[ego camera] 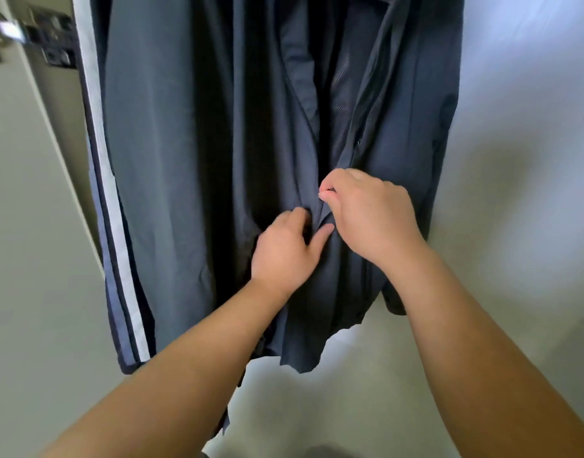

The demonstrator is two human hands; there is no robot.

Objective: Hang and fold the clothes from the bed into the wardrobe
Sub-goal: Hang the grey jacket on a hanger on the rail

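A dark navy jacket [191, 153] hangs in front of me with its front open, showing mesh lining near the top. A white and blue stripe [107, 200] runs down its left sleeve. My left hand [284, 249] grips the left front edge low on the jacket, thumb stretched toward the zip line. My right hand [370, 213] pinches the right front edge, at the zip, between thumb and forefinger. The two hands are almost touching. The hanger is out of view above.
A pale wall [522, 160] stands behind and to the right of the jacket. A light door or wardrobe panel [29, 200] runs down the left, with a blurred metal handle [6, 31] at the top left. Pale floor [333, 408] lies below.
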